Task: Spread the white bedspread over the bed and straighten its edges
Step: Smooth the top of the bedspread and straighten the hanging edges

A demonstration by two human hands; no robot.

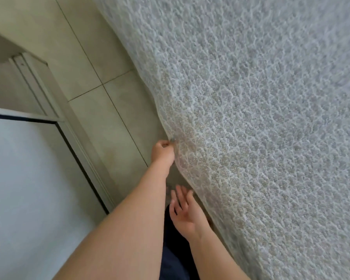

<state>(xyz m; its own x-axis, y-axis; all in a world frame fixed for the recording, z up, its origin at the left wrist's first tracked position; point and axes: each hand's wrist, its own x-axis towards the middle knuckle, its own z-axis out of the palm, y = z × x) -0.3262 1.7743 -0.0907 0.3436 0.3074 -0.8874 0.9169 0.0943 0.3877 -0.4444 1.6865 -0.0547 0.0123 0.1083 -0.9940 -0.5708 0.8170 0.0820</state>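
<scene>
White bedspread (261, 118): textured, covers the bed from 12 to 5 o'clock, side edge hanging toward the tiled floor (101, 110) along a wavy line. Left hand (162, 151): at centre, fingers closed in a pinch on the hanging edge, fabric bunched to a small peak there. Right hand (185, 212): toward 6 o'clock, fingers spread and loose, holding nothing, just beside the edge. Sliding door frame (49, 102): at 9 o'clock. Risk: a hard tug from the single pinch could drag the cover off-centre or leave the hem uneven, since the other hand is not steadying it
</scene>
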